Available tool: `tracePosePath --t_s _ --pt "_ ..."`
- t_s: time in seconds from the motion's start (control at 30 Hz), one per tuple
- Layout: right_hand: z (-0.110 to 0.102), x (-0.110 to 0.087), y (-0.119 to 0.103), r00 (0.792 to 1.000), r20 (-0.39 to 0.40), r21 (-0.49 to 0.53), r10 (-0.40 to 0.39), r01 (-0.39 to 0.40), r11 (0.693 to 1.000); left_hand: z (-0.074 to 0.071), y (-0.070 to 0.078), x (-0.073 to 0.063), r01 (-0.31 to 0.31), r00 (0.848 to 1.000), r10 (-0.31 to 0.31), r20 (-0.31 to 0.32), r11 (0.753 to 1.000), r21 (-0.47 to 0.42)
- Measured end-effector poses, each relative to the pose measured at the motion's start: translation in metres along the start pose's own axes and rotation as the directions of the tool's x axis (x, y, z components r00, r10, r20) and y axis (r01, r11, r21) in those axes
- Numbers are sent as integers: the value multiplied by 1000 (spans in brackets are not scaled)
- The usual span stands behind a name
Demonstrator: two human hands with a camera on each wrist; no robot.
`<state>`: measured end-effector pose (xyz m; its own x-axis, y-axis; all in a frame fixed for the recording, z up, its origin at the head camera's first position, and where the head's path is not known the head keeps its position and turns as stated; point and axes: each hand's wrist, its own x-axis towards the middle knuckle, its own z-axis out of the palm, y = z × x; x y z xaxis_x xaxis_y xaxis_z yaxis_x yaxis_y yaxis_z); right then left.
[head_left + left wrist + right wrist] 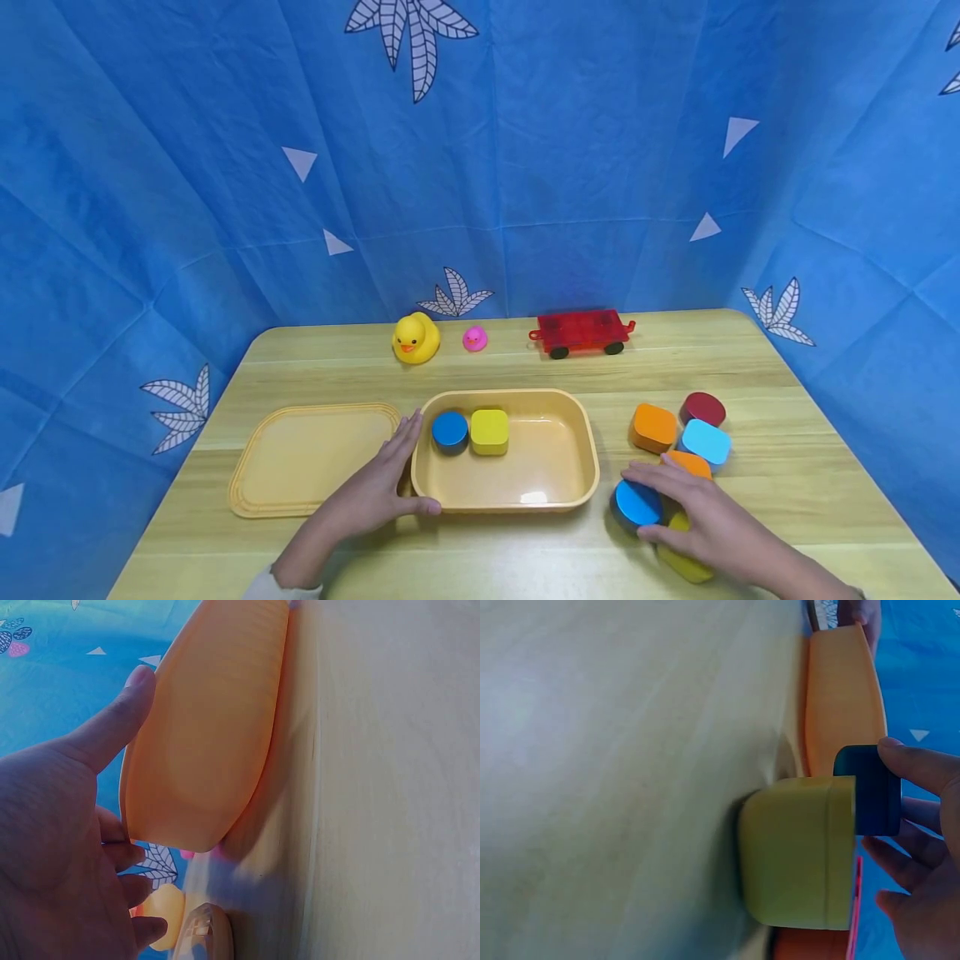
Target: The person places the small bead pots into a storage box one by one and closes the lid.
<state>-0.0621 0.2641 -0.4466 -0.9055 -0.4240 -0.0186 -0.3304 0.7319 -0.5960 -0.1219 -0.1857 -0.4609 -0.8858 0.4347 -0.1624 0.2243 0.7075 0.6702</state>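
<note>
In the head view a light orange box (551, 450) sits mid-table, holding a blue round block (450, 432) and a yellow square block (490, 432). My left hand (375, 490) rests against its left end, fingers along the side and thumb at the near rim; the left wrist view shows the box wall (206, 735) beside the thumb (124, 716). My right hand (708, 517) pinches another blue round block (637, 505) between thumb and fingers, right of the box. A yellow block (686, 568) lies partly under that hand, and stands large in the right wrist view (799, 855).
Orange (654, 428), light blue (705, 443) and dark red (703, 409) blocks cluster at right, with another orange block (690, 463) by the right hand. A flat lid (315, 458) lies left. Behind stand a yellow duck (416, 338), a pink duck (475, 338) and a red wagon (579, 332).
</note>
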Motion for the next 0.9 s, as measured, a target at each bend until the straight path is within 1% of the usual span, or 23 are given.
tracePosePath --t_s 0.17,0.4,0.57,0.77,0.9 --pt "-6 3 -4 1000 -8 -2 5 -5 1000 0 0 0 2 1000 -2 -1 1000 2" --pt "-16 7 -6 994 -80 -6 -72 72 997 0 -1 0 -6 1000 6 -7 1000 4" --pt "-21 15 -10 994 -92 -29 -62 60 998 0 -1 0 1 1000 -1 -2 1000 3" --pt "-22 27 -16 979 -156 -53 -133 126 991 0 -2 0 3 1000 -3 0 1000 -4" --pt "-22 35 -20 971 -180 -43 -158 152 987 0 -2 0 3 1000 -3 -1 1000 -1"
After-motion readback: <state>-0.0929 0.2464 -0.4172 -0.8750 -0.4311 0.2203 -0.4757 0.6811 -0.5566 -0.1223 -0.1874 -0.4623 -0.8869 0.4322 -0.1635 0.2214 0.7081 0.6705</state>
